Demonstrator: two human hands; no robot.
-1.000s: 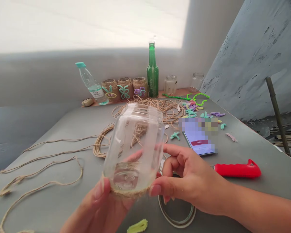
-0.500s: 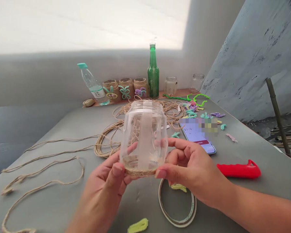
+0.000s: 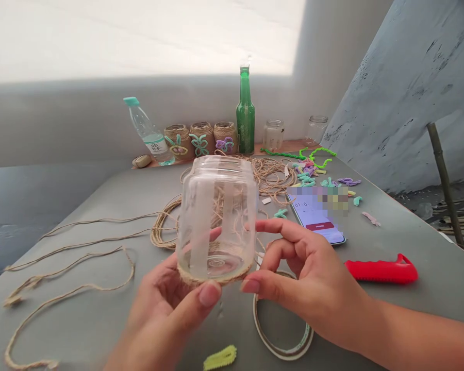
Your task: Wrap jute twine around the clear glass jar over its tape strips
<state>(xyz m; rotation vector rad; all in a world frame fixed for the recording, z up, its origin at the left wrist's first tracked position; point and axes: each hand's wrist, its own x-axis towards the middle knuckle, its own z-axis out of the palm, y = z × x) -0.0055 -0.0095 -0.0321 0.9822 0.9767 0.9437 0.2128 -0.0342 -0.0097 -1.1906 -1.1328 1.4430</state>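
Both my hands hold a clear glass jar (image 3: 216, 221) up above the table, with its mouth upward and tilted slightly. My left hand (image 3: 170, 304) cups it from below and the left, and my right hand (image 3: 305, 278) grips its right side between thumb and fingers. Strips of translucent tape (image 3: 201, 226) run up the glass. A band of jute twine (image 3: 212, 276) wraps the jar's base. Through the glass I can see the loose twine coil (image 3: 165, 232) lying on the table behind it.
A phone (image 3: 313, 216), partly blurred, lies right of the jar, near a red handle (image 3: 382, 270), a tape ring (image 3: 282, 324) and scattered pipe cleaners (image 3: 307, 178). Along the back ledge (image 3: 290, 147) stand twine-wrapped jars (image 3: 201, 139), a green bottle (image 3: 245, 113) and a water bottle (image 3: 149, 135).
The jar has turned in my hands, carrying the tape strips leftward, and it tilts its base slightly more toward me. My left thumb has shifted toward the jar's lower front.
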